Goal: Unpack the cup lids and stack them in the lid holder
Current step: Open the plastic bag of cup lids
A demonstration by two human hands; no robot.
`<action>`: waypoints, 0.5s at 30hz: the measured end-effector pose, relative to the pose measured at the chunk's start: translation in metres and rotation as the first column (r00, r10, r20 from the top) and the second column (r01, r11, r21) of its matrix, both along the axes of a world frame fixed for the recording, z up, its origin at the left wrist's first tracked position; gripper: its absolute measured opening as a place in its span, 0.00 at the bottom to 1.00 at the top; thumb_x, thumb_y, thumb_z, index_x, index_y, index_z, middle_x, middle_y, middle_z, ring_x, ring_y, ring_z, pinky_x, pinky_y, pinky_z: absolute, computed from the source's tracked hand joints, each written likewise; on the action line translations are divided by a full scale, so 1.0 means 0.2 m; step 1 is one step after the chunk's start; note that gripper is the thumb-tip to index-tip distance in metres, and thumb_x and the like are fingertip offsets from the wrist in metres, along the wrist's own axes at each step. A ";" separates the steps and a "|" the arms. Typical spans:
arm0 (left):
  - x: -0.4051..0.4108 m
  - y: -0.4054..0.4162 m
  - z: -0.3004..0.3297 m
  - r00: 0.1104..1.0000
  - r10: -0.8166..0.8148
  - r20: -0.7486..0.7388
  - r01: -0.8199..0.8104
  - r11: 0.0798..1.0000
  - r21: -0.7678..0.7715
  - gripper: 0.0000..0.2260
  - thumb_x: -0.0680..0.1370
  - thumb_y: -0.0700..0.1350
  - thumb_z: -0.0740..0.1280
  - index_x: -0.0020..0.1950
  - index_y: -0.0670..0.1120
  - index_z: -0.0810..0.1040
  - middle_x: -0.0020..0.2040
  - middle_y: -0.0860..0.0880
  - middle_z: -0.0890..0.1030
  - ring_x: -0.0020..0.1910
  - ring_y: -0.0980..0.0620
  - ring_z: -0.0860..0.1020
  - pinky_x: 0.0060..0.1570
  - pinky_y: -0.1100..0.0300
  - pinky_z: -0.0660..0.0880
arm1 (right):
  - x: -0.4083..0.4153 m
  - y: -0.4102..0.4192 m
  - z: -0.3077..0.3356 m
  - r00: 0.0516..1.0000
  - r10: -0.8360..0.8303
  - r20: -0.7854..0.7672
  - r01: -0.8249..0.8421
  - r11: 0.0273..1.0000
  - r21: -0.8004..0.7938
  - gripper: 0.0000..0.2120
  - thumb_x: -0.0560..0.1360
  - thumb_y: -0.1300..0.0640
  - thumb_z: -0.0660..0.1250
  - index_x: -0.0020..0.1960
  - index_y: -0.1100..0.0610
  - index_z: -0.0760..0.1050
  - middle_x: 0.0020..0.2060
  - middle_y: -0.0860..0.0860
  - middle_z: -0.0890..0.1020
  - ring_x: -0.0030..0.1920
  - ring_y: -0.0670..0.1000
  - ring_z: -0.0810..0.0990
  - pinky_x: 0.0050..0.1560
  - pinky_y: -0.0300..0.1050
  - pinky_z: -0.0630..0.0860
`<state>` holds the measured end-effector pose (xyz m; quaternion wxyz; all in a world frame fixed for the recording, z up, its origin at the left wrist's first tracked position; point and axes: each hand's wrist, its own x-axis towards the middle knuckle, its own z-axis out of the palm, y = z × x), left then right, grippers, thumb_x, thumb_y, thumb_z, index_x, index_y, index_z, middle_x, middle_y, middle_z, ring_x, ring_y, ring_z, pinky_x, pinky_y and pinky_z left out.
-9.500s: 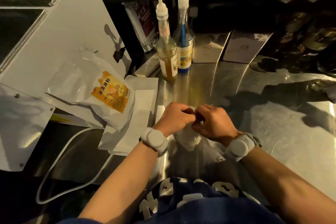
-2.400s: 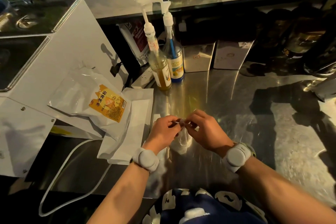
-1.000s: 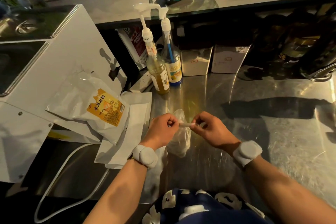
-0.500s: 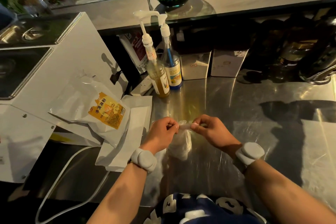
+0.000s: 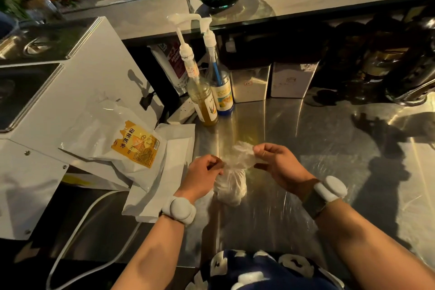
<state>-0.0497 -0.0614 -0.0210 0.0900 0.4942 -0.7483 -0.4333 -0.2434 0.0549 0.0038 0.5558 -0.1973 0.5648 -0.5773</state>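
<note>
I see the clear plastic bag of cup lids standing on the steel counter, close to me. My left hand pinches the bag's neck, its grip closed tight; my right hand pinches the loosened top film, pulling it open to the right.

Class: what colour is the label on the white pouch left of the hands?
Orange-yellow label, in the head view.

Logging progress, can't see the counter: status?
Left hand grips the bag's neck. Right hand pinches its loosened top. Clear plastic bag unopened, lids inside. Nothing in the way.
</note>
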 end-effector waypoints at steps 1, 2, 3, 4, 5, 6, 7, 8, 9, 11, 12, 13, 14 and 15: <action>0.00 0.00 0.00 1.000 0.000 -0.005 0.000 1.000 0.005 0.05 0.80 0.49 0.71 0.44 0.55 0.81 0.44 0.53 0.85 0.43 0.58 0.82 0.42 0.70 0.71 | 0.00 0.00 0.00 0.999 -0.033 0.011 0.033 0.999 0.013 0.07 0.80 0.61 0.65 0.44 0.60 0.77 0.43 0.57 0.79 0.48 0.56 0.78 0.56 0.56 0.75; 0.00 0.00 0.00 1.000 -0.001 -0.019 0.001 1.000 0.010 0.04 0.80 0.49 0.71 0.46 0.55 0.81 0.43 0.53 0.85 0.44 0.57 0.83 0.44 0.68 0.72 | -0.01 -0.01 -0.01 0.997 -0.072 0.024 0.072 0.997 0.030 0.07 0.81 0.61 0.65 0.44 0.60 0.77 0.41 0.57 0.80 0.46 0.56 0.78 0.52 0.53 0.76; 0.00 0.00 0.01 0.999 -0.005 -0.042 0.006 1.000 0.015 0.04 0.81 0.47 0.71 0.46 0.55 0.81 0.42 0.54 0.85 0.44 0.57 0.83 0.45 0.68 0.73 | -0.01 -0.02 -0.02 0.992 -0.116 0.051 0.114 0.992 0.048 0.07 0.81 0.60 0.64 0.45 0.60 0.76 0.40 0.58 0.79 0.43 0.55 0.79 0.49 0.51 0.77; 0.00 0.01 0.01 0.998 -0.013 -0.060 0.014 1.000 0.016 0.06 0.81 0.46 0.71 0.46 0.55 0.81 0.42 0.54 0.85 0.43 0.57 0.83 0.46 0.68 0.74 | -0.01 -0.04 -0.04 0.982 -0.164 0.097 0.158 0.985 0.069 0.07 0.81 0.60 0.64 0.45 0.62 0.76 0.39 0.58 0.79 0.41 0.55 0.79 0.46 0.49 0.79; 0.00 0.01 0.01 0.998 -0.028 -0.064 0.029 1.000 0.009 0.07 0.81 0.45 0.71 0.45 0.56 0.80 0.42 0.55 0.84 0.43 0.58 0.82 0.45 0.70 0.74 | -0.02 -0.05 -0.06 0.964 -0.212 0.162 0.200 0.976 0.090 0.07 0.81 0.61 0.64 0.46 0.63 0.76 0.38 0.59 0.79 0.39 0.54 0.79 0.44 0.48 0.81; 0.01 0.02 0.01 0.997 -0.042 -0.062 0.043 0.999 0.002 0.09 0.80 0.44 0.71 0.43 0.57 0.80 0.42 0.55 0.84 0.42 0.58 0.80 0.43 0.72 0.73 | -0.03 -0.07 -0.07 0.935 -0.260 0.241 0.240 0.964 0.111 0.06 0.81 0.62 0.64 0.48 0.64 0.76 0.37 0.58 0.80 0.38 0.53 0.80 0.43 0.48 0.82; 0.02 0.02 0.01 0.997 -0.050 -0.064 0.050 0.999 0.001 0.10 0.80 0.44 0.72 0.43 0.58 0.80 0.42 0.56 0.83 0.41 0.58 0.79 0.41 0.74 0.73 | -0.04 -0.09 -0.07 0.896 -0.302 0.326 0.275 0.953 0.129 0.06 0.81 0.62 0.64 0.50 0.65 0.76 0.35 0.57 0.80 0.36 0.52 0.80 0.43 0.48 0.83; 0.02 0.02 0.02 0.996 -0.052 -0.074 0.053 0.999 0.006 0.10 0.80 0.43 0.72 0.42 0.58 0.80 0.42 0.56 0.82 0.40 0.58 0.78 0.41 0.74 0.73 | -0.05 -0.10 -0.07 0.855 -0.331 0.400 0.300 0.944 0.140 0.06 0.81 0.63 0.63 0.51 0.66 0.76 0.31 0.55 0.79 0.33 0.50 0.80 0.43 0.49 0.84; 0.02 0.02 0.02 0.995 -0.051 -0.087 0.052 0.999 0.015 0.10 0.80 0.42 0.72 0.42 0.57 0.81 0.42 0.57 0.82 0.40 0.58 0.78 0.41 0.74 0.73 | -0.06 -0.12 -0.07 0.820 -0.348 0.455 0.317 0.937 0.146 0.06 0.81 0.63 0.64 0.50 0.67 0.76 0.29 0.54 0.78 0.30 0.49 0.80 0.43 0.49 0.84; 0.02 0.02 0.02 0.994 -0.047 -0.101 0.050 0.998 0.031 0.10 0.80 0.42 0.72 0.43 0.56 0.81 0.42 0.56 0.83 0.41 0.57 0.79 0.42 0.74 0.73 | -0.07 -0.15 -0.06 0.766 -0.364 0.529 0.346 0.928 0.138 0.07 0.80 0.63 0.65 0.47 0.66 0.77 0.30 0.55 0.78 0.29 0.50 0.82 0.41 0.48 0.84; 0.02 0.02 0.02 0.994 -0.041 -0.103 0.045 0.998 0.037 0.09 0.80 0.42 0.72 0.43 0.56 0.81 0.43 0.55 0.83 0.42 0.57 0.79 0.42 0.74 0.73 | -0.06 -0.17 -0.06 0.741 -0.366 0.563 0.359 0.924 0.130 0.08 0.80 0.62 0.66 0.45 0.66 0.77 0.31 0.55 0.77 0.30 0.50 0.82 0.41 0.48 0.84; 0.01 0.03 0.02 0.994 -0.028 -0.109 0.033 0.998 0.046 0.09 0.80 0.43 0.72 0.44 0.56 0.81 0.44 0.54 0.84 0.43 0.58 0.80 0.42 0.74 0.74 | -0.05 -0.17 -0.06 0.727 -0.355 0.588 0.355 0.927 0.120 0.10 0.80 0.59 0.67 0.43 0.65 0.76 0.31 0.55 0.76 0.32 0.51 0.82 0.42 0.49 0.85; 0.01 0.03 0.02 0.992 -0.003 -0.123 0.010 0.998 0.062 0.09 0.80 0.43 0.71 0.44 0.56 0.81 0.45 0.53 0.85 0.42 0.58 0.81 0.40 0.73 0.74 | -0.04 -0.16 -0.06 0.738 -0.326 0.591 0.329 0.938 0.107 0.12 0.79 0.56 0.67 0.43 0.64 0.76 0.32 0.55 0.76 0.35 0.52 0.82 0.45 0.50 0.85; 0.00 0.03 0.02 0.989 0.031 -0.144 -0.019 0.997 0.080 0.09 0.81 0.43 0.71 0.44 0.55 0.81 0.45 0.51 0.86 0.39 0.58 0.81 0.38 0.72 0.74 | -0.03 -0.14 -0.06 0.781 -0.284 0.557 0.285 0.955 0.087 0.13 0.78 0.52 0.69 0.44 0.63 0.76 0.34 0.55 0.77 0.37 0.52 0.81 0.48 0.50 0.84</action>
